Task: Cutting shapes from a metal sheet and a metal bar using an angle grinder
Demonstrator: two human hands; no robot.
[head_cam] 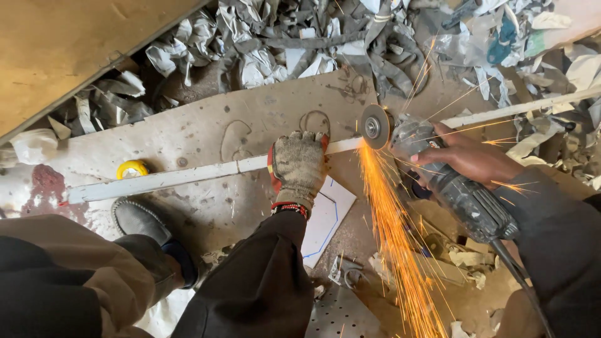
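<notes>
A long white metal bar (181, 176) lies across a dusty board on the floor, running from lower left to upper right. My left hand (298, 164), in a worn knit work glove, presses down on the bar near its middle. My right hand (464, 156), bare, grips the grey body of an angle grinder (460, 191). Its round cutting disc (375, 126) stands on the bar just right of my gloved hand. Orange sparks (394, 244) stream down toward the bottom of the view. The grinder's black cable runs off at the lower right.
My grey shoe (139, 220) stands on the board below the bar, at the left. A yellow tape measure (132, 168) sits by the bar. Heaps of crumpled metal offcuts (294, 44) fill the back. A wooden panel (56, 56) leans at upper left. A white sheet with blue lines (327, 216) lies below my glove.
</notes>
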